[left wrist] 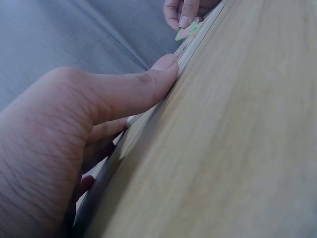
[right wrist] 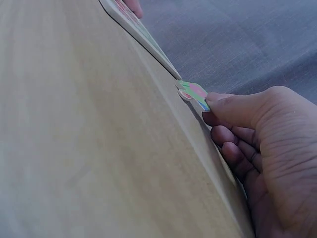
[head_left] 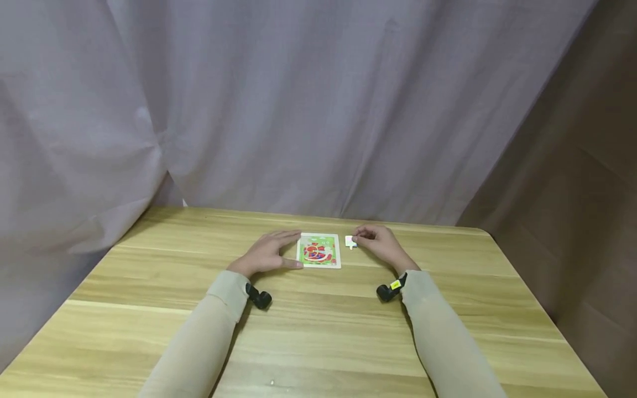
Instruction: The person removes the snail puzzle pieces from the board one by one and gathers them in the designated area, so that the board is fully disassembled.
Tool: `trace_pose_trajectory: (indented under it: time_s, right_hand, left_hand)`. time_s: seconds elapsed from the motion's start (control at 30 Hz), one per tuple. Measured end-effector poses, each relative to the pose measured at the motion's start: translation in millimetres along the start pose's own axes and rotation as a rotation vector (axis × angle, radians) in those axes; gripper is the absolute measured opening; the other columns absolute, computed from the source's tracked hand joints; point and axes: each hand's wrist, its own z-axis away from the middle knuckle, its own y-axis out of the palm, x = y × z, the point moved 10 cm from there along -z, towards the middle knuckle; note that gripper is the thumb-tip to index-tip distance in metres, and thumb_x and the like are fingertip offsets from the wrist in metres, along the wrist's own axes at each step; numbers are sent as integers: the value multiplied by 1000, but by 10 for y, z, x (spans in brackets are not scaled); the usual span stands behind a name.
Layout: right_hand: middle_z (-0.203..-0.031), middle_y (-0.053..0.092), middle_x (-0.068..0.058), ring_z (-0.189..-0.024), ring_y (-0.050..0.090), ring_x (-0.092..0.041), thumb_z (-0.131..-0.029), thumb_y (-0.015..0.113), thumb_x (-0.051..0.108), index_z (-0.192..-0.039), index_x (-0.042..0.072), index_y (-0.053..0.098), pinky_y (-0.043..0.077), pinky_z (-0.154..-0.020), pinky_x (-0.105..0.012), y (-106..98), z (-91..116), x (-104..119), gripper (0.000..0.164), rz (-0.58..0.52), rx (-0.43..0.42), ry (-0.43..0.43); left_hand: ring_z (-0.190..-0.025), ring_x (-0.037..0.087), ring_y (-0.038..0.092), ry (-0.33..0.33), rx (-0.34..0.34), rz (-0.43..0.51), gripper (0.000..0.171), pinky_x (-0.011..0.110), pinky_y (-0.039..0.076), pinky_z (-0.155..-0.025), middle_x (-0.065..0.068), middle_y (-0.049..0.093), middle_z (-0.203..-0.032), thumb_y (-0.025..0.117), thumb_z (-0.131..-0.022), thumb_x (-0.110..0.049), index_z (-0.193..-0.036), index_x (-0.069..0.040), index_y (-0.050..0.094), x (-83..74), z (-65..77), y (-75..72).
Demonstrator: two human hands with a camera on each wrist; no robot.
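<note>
One thumb and finger of our right hand (head_left: pixel 380 243) pinch a small puzzle piece (head_left: pixel 349 241) just beside the puzzle board (head_left: pixel 323 266), at its three o'clock, tab pointing to six; we cannot tell whether it touches the wooden table (head_left: pixel 318 342). Our left hand (head_left: pixel 266 254) lies at the board's nine o'clock, fingers straight and unclenched, thumb touching the corner near eight. The board rests flat, and a grey curtain (head_left: pixel 318 110) hangs at twelve.
</note>
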Motion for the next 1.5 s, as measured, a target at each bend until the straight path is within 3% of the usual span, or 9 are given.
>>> trace_pose_trajectory:
  time_s: [0.57, 0.97, 1.13, 1.3, 1.4, 1.5]
  right_hand:
    - [-107, 81, -14, -94, 70, -21, -108, 75, 12, -116, 3, 83, 55, -88, -35, 68, -28, 52, 14, 118, 13, -30]
    - [-108, 81, -14, -93, 69, -19, -108, 75, 12, -116, 3, 82, 54, -87, -35, 21, -29, 55, 14, 92, 8, -40]
    - [-112, 82, -15, -98, 70, -23, -110, 73, 17, -119, 3, 82, 55, -91, -37, 19, -40, 48, 18, 91, -2, -39]
    - [-125, 82, -19, -117, 75, -36, -115, 62, 24, -123, 2, 81, 59, -107, -49, -23, -37, 93, 30, 35, -43, -29]
    - [-130, 81, -20, -123, 74, -38, -116, 57, 24, -123, 1, 80, 59, -111, -52, -20, -47, 200, 34, -22, -55, -25]
    - [-127, 81, -20, -119, 73, -37, -114, 61, 24, -122, 1, 81, 59, -107, -52, 77, -127, 389, 31, -25, -35, -49]
  left_hand:
    - [-169, 43, 36, -16, -11, 11, 95, 73, 19, -140, 12, 40, -182, 79, -97, -57, -173, -11, 44, 32, 9, 9]
    - [-171, 42, 34, -29, 3, 4, 95, 70, 17, -141, 11, 39, -183, 78, -97, -57, -174, -12, 43, 33, -23, -7]
    - [-170, 43, 35, -27, 1, 1, 96, 71, 18, -140, 11, 40, -182, 78, -97, -57, -174, -11, 43, 40, -16, -4]
    - [-170, 43, 35, -22, -2, 3, 96, 71, 19, -140, 12, 40, -182, 78, -97, -56, -173, -10, 43, 24, -9, -16]
    - [-170, 44, 35, -23, -4, 9, 96, 72, 18, -140, 12, 40, -182, 78, -96, -56, -173, -10, 44, 41, -9, -3]
    - [-169, 44, 35, -21, -8, 4, 97, 72, 18, -140, 13, 41, -182, 78, -96, -58, -173, -11, 44, 57, -27, -2]
